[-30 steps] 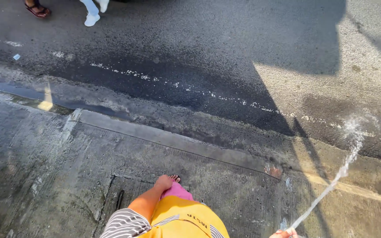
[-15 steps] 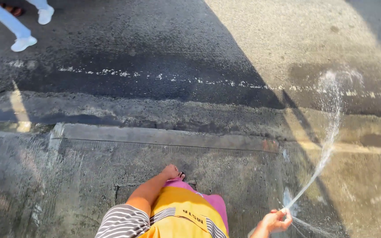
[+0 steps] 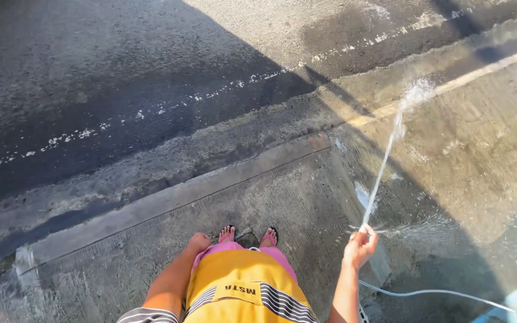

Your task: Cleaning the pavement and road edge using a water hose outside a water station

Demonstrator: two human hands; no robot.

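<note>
the right hand (image 3: pixel 360 245), in the lower right of the frame, is closed around the end of a thin pale hose (image 3: pixel 450 294), with the fingers bunched over the nozzle end. a judgement: pinching the mouth like this narrows the flow, which would explain the tight water jet (image 3: pixel 384 167) that rises from the fist toward the upper right and breaks into spray near the yellow painted line (image 3: pixel 480 70). the hose itself trails from under the hand along the bottom right and leaves the frame at the edge, so its source is out of view.

the left hand (image 3: pixel 198 241) hangs low in the lower centre, beside the pink shorts and above the bare feet in sandals (image 3: pixel 249 236). it looks loosely curled and holds nothing that shows, though the fingers are turned away, so i cannot tell for sure.

the person stands on a wet concrete pavement (image 3: pixel 294 197), with a raised kerb (image 3: pixel 169 194) running diagonally across the middle and dark asphalt road (image 3: pixel 121 78) in the upper left. the exact grip on the nozzle is hidden inside the fist, and the yellow shirt (image 3: pixel 240 293) blocks the ground directly below.
</note>
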